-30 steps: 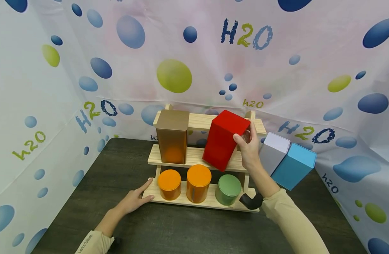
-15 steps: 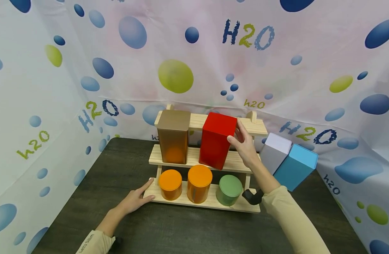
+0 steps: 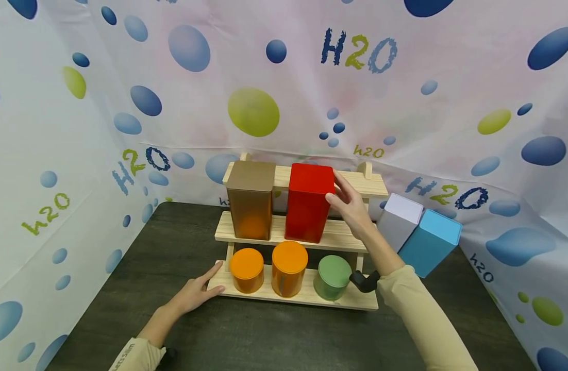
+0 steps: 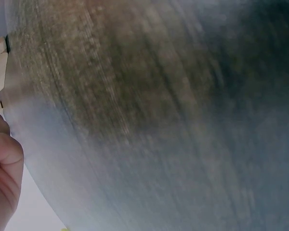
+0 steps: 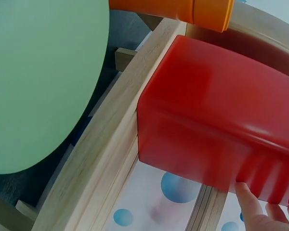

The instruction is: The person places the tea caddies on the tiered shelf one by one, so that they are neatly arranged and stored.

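Observation:
A tall red tin point(image 3: 309, 206) stands upright on the middle tier of a wooden stepped rack point(image 3: 377, 185). My right hand point(image 3: 353, 208) touches its right side near the top, thumb toward the front and fingers farther back. In the right wrist view the fingertips point(image 5: 248, 199) rest against the side of the red tin point(image 5: 207, 110). To the tin's left stands a tall bronze tin point(image 3: 250, 203), with a gap between them. My left hand point(image 3: 196, 296) rests on the left end of the rack's bottom tier, fingers extended.
Two round orange tins point(image 3: 247, 270) and a round green tin point(image 3: 332, 277) line the bottom tier. Right of the rack, a white tin point(image 3: 400, 219) and a blue tin point(image 3: 430, 242) stand on the dark table point(image 3: 265, 340). A patterned curtain point(image 3: 284, 77) hangs behind.
The red tin has gone from tilted to upright and shifted left along the middle tier, nearer the bronze tin. My right hand moved left with it. The left hand stayed in place.

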Available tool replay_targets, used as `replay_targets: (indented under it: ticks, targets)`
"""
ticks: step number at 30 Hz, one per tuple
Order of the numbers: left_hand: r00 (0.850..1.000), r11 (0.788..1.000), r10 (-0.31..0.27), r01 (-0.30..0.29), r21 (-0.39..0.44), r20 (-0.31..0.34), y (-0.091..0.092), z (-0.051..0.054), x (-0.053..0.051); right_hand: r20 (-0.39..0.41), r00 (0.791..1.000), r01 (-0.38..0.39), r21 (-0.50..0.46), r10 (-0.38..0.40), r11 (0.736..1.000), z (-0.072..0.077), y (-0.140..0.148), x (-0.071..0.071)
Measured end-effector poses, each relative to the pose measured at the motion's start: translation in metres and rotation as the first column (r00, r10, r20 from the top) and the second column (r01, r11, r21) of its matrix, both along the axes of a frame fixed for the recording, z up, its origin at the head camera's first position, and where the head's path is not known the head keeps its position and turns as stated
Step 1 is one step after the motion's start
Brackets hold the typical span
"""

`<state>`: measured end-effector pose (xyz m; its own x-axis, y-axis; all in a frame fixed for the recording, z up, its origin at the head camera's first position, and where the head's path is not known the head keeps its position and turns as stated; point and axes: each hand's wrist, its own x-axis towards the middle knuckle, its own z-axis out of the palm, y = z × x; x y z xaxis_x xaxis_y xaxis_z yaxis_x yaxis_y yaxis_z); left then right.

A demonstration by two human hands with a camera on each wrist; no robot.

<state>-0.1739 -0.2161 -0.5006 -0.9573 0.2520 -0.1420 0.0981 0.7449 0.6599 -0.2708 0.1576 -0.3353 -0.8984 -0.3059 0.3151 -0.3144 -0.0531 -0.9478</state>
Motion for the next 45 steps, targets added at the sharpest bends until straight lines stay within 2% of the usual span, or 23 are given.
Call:
replay_targets:
  ticks: [7,12,39,45]
  targets:
    - [1.0,1.0,0.008,-0.008,0.004,0.022,-0.001,-0.001,0.0,0.005,0.999,-0.042,-0.012,0.042,0.999,0.001,-0.008,-0.002]
    - [1.0,1.0,0.009,-0.009,-0.006,-0.01,-0.001,0.0,0.001,-0.002,0.999,-0.054,-0.019,0.054,0.998,0.0,-0.012,-0.002]
    - [0.999,1.0,0.012,-0.012,-0.009,-0.035,0.0,-0.004,0.001,-0.015,0.999,-0.038,0.002,0.038,0.999,-0.004,-0.028,0.001]
    - [1.0,1.0,0.008,-0.007,0.008,-0.016,0.001,-0.004,0.001,-0.028,0.999,-0.023,0.006,0.023,1.0,-0.005,-0.028,0.002]
